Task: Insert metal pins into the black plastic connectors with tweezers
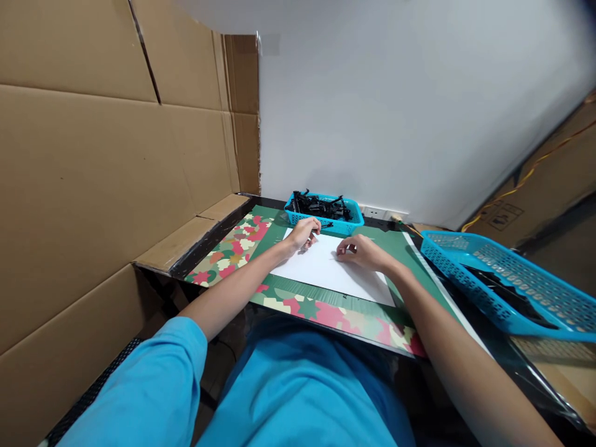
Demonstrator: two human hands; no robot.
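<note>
Sheet of white paper taken as landmark; it lies flat on a green mat, partly overlapped in view by both hands; the mat's camouflage-patterned border, in red, pink, cream and green, runs along the near side of the sheet and up its left side.

Left hand at the far left part of the sheet; fingers bent inward, spacing narrow; a small black piece shows just beyond the sheet's far edge, close to the left fingertips; cannot tell whether it is gripped or merely behind them. Right hand over the right half of the sheet; fingers curled, thumb and index close together, narrow; contents of the pinch too small to make out, so cannot tell if anything is held.

Blue basket stands beyond the sheet's far edge; it contains a tangled heap of black parts, some ends projecting above the rim; socket strip beyond the sheet, right of that basket, at the foot of a pale wall.

Second basket, also blue, well to the right of the sheet; several long black pieces lie in it; yellow cable beyond it, to the sheet's far right; cardboard panels rise to the sheet's left.
</note>
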